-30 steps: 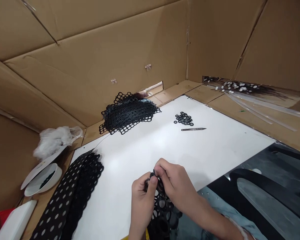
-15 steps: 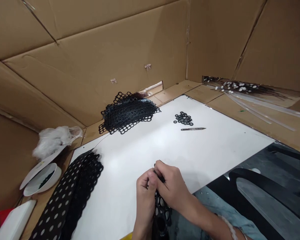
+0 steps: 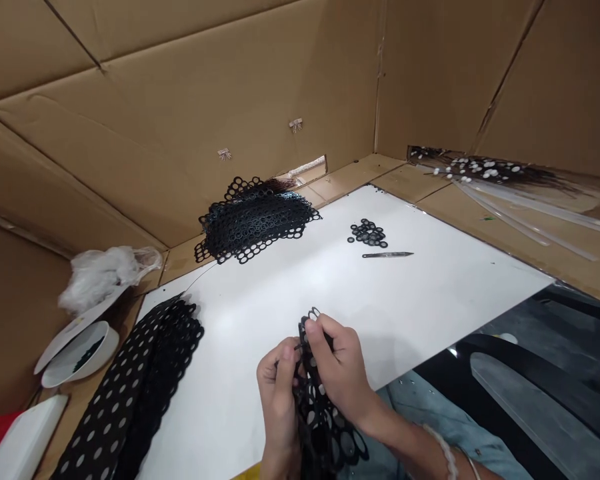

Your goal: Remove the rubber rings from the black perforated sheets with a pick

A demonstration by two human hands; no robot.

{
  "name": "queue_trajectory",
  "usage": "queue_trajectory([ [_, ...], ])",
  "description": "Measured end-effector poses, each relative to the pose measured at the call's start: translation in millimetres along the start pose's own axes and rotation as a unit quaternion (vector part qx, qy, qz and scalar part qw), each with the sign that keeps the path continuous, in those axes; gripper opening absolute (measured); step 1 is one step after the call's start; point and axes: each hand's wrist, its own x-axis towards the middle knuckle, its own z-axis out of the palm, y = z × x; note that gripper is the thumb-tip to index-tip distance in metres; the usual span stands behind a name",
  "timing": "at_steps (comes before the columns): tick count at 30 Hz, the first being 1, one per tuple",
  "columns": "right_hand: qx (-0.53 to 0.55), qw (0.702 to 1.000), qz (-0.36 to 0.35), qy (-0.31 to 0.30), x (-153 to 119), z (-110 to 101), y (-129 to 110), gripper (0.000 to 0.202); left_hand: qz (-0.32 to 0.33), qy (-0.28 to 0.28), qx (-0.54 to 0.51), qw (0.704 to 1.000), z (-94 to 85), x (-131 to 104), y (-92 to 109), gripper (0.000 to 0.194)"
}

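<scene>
A strip of black ring mesh (image 3: 325, 413) hangs between my two hands at the near edge of the white board. My right hand (image 3: 343, 363) pinches its upper end, with a few rings poking out above the thumb. My left hand (image 3: 280, 380) is closed on the mesh's left side, thumb against the fingers; exactly what its fingertips grip is partly hidden. Farther off lie a small heap of loose black rings (image 3: 369, 233) and a thin dark pointed blade (image 3: 387, 255).
The white board (image 3: 240, 320) bears a pile of black ring mesh (image 3: 260, 223) at the back and dotted black material (image 3: 110, 407) at left. Beyond the left edge stand a white bowl (image 3: 107, 350) and a plastic bag (image 3: 111, 277). Clear tubes (image 3: 520, 220) lie right; cardboard walls (image 3: 205, 113) surround.
My hands have moved slightly apart, the left one going left. More of the mesh now shows between and below them, and its top end sticks up past my right thumb.
</scene>
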Motion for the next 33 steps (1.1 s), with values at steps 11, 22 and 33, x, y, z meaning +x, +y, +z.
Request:
queue_trajectory([
  [11,0.003,0.999,0.024,-0.043,-4.6,4.9,3.6,0.035,0.146,0.058,0.160,0.975,2.7,-4.6,-19.7,0.045],
  [22,-0.118,0.989,0.031,-0.080,12.7,-15.0,-0.7,0.033,0.079,-0.019,0.190,0.978,-0.6,8.5,-5.1,0.043],
  [33,0.274,0.935,0.212,-0.077,20.8,-16.2,5.2,0.047,-0.027,0.040,-0.017,0.999,-2.3,-0.8,4.8,0.052],
])
